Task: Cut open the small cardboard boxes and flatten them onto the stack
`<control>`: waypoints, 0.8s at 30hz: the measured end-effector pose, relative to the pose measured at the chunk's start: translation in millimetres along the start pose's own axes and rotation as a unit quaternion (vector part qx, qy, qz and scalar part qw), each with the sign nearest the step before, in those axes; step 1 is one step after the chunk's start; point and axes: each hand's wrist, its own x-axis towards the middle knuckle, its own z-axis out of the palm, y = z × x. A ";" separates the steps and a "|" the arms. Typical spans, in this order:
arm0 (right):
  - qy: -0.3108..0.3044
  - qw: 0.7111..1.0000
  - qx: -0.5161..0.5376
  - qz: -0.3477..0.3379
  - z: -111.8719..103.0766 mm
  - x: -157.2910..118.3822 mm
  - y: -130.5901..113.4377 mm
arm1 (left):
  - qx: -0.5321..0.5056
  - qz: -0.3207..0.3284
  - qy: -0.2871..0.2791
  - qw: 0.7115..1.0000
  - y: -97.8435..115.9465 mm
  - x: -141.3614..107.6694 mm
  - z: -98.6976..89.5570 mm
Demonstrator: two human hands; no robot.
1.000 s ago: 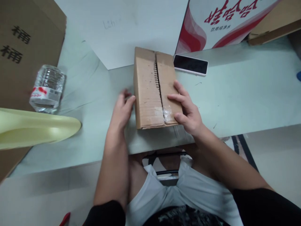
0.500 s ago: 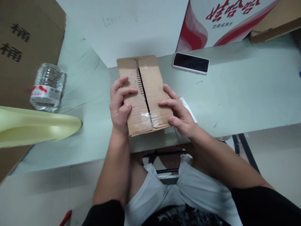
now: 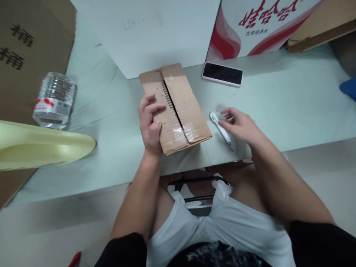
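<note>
A brown cardboard box (image 3: 186, 98) rests on the pale green tabletop, its flaps meeting at a narrow dark gap with clear tape across the near end. My left hand (image 3: 151, 124) grips the box along its left side, with fingers lying over the top. Right of the box lies a white utility knife (image 3: 220, 128), its tip toward the table's front edge. Beside the knife is my right hand (image 3: 239, 124), fingers partly curled and apart, holding nothing. Its fingertips hover at the knife's upper part; whether they touch it I cannot tell.
A phone (image 3: 222, 74) lies behind the knife, before a white and red carton (image 3: 250, 37). At left are a clear water bottle (image 3: 55, 100), a yellow curved object (image 3: 47, 146) and a large cardboard box (image 3: 41, 33). Something blue (image 3: 348, 88) shows at the right edge.
My right hand has let go of the box and moved right to the knife, which is now uncovered. The box has turned slightly under my left hand.
</note>
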 end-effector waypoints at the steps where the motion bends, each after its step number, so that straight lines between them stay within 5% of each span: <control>1: -0.047 0.997 -0.061 -0.014 0.0 -1.4 2.6 | 0.008 -0.002 0.011 1.000 0.8 0.0 3.4; 4: -0.138 0.974 -0.166 -0.067 6.6 -7.7 4.7 | 0.043 -0.008 0.040 0.998 3.7 -0.2 14.9; 8: -0.134 0.983 -0.105 -0.069 6.4 -4.8 1.6 | 0.049 0.000 0.036 0.998 6.3 -1.3 24.9; 11: 0.077 0.988 0.125 -0.052 -10.9 8.2 -3.2 | 0.055 -0.016 0.030 0.998 7.0 -2.3 25.9; 13: 0.251 0.913 0.317 -0.057 -25.0 13.8 -11.6 | 0.051 -0.019 0.028 0.998 6.7 -2.9 25.6; 15: 0.319 0.834 0.441 -0.093 -35.1 10.6 -26.0 | 0.045 -0.006 0.026 0.999 6.1 -3.8 25.9; 17: 0.295 0.823 0.464 -0.143 -38.2 -1.9 -44.3 | 0.044 0.008 0.025 0.999 5.4 -4.9 27.3; 24: 0.170 0.878 0.385 -0.227 -17.2 -56.3 -92.3 | 0.047 -0.004 0.034 0.998 6.5 -7.8 32.5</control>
